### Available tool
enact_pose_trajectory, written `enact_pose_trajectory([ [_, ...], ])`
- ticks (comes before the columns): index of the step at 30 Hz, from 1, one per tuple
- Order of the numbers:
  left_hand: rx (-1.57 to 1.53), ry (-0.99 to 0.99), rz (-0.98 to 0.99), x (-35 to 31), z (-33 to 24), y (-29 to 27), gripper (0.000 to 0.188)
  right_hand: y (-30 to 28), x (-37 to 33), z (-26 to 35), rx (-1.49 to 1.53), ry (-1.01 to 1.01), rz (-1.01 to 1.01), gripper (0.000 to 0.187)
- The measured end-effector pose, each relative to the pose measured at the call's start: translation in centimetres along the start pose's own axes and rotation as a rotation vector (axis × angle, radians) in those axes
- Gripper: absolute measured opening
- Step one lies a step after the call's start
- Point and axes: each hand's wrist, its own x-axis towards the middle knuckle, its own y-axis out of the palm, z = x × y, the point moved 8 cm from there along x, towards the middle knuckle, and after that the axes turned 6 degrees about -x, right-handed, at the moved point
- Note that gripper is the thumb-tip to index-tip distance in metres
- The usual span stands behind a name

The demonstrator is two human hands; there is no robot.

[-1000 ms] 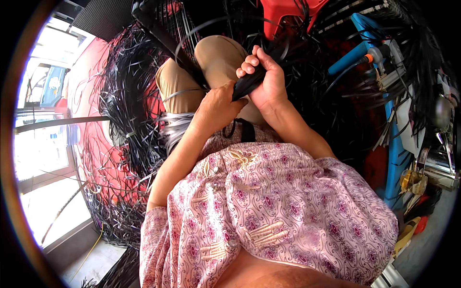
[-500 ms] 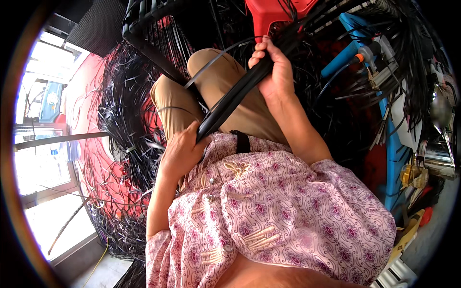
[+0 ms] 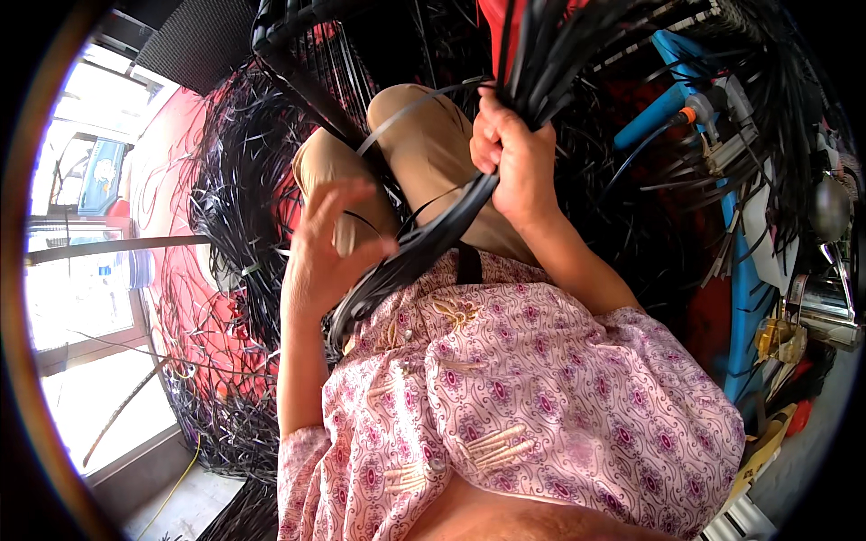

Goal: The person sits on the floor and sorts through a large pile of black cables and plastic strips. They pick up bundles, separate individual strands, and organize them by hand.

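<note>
A thick bundle of black flat plastic strips (image 3: 442,221) slants across my lap, its far ends fanning out above my right hand. My right hand (image 3: 516,158) is closed round the bundle near my knees. Beside the bundle's near end, my left hand (image 3: 329,248) is raised with thumb and fingers spread, somewhat blurred, and no strip is gripped in it. The near end of the bundle curves down loosely against my patterned shirt. A single grey strip (image 3: 397,117) arcs over my knee toward my right hand.
Tangled black strips (image 3: 239,180) heap up on my left over a red surface (image 3: 167,212). A black frame (image 3: 311,99) stands ahead, near a red plastic stool (image 3: 494,32). On the right are a blue frame (image 3: 744,288), a cabled tool (image 3: 699,113) and a metal container (image 3: 816,302).
My left hand has let go of the bundle's near end and opened beside it. My right hand has drawn slightly nearer, its wrist more upright, and the far strips now fan upward.
</note>
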Motion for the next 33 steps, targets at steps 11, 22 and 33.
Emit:
enact_pose_trajectory([
  [11, -0.277, 0.231, -0.227, 8.3, -8.8, 3.0, 0.035, 2.2, -2.1, 1.1, -0.399, -0.354, 0.103, 0.012],
  [22, -0.464, -0.003, -0.203, 8.6, -5.9, 3.3, 0.024, 1.5, -1.2, -0.3, -0.550, -0.259, 0.060, 0.023],
  [33, -0.224, -0.025, -0.208, 7.5, -6.1, 2.7, 0.025, 2.4, -1.7, 0.1, -0.580, -0.320, 0.045, 0.007],
])
